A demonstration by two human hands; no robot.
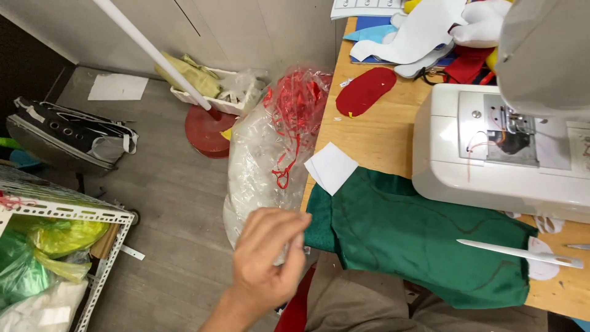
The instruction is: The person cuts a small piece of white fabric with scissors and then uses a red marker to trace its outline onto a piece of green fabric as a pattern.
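Observation:
My left hand (268, 255) reaches out to the left of the wooden table (375, 132), over a clear plastic bag (261, 166) stuffed with red thread scraps. Its fingers are bunched together, and I see nothing between them. The fingertips are right beside the left edge of a green fabric piece (412, 237) that lies on the table and hangs over its front edge. A white pointed tool (519, 253) rests on the fabric's right end. My right hand is out of view.
A white sewing machine (491, 160) stands on the table at the right. White paper squares (332, 167), a red felt oval (365, 90) and white and coloured cut pieces (418, 34) lie behind. On the floor: a red stand base (206, 132), a dark bag (67, 138), a metal rack (80, 215).

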